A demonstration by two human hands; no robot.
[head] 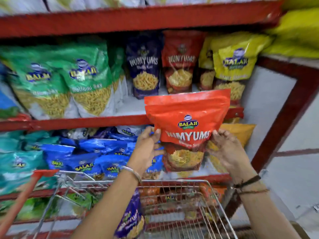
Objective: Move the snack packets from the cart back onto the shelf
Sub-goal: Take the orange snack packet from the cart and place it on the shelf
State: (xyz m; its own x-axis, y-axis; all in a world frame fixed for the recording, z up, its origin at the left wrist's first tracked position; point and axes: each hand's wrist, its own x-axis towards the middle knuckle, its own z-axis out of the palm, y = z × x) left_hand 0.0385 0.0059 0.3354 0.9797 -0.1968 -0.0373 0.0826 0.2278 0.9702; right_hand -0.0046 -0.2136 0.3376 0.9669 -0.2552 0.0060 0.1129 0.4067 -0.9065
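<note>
Nearest the camera stands the wire cart point(209, 192), its red handle point(22, 197) off to the left, and a purple packet point(131, 219) leans inside it against the near left side; more orange packets seem to lie deeper in the basket, though the wire and blur make them hard to count. Above the cart both arms reach forward. The left hand point(148, 145) and the right hand point(226, 149) are each closed on a lower edge of one red packet point(186, 121), thumbs on the front face and fingers wrapped behind, holding it upright and facing the camera. The packet is in the air, clear of the cart, its top level with the red lip point(72, 122) of the middle shelf and overlapping it in view. Behind it on that shelf stand a matching red packet point(180, 61), a purple one point(144, 66), green packets point(84, 78) to the left and yellow ones point(233, 69) to the right.

The step in hand looks like the carry from cart to shelf. The next move probably calls for lifting the packet over the lip and setting it upright in front of its red twin, in the bare gap there, before releasing both hands and going back for the purple packet
</note>
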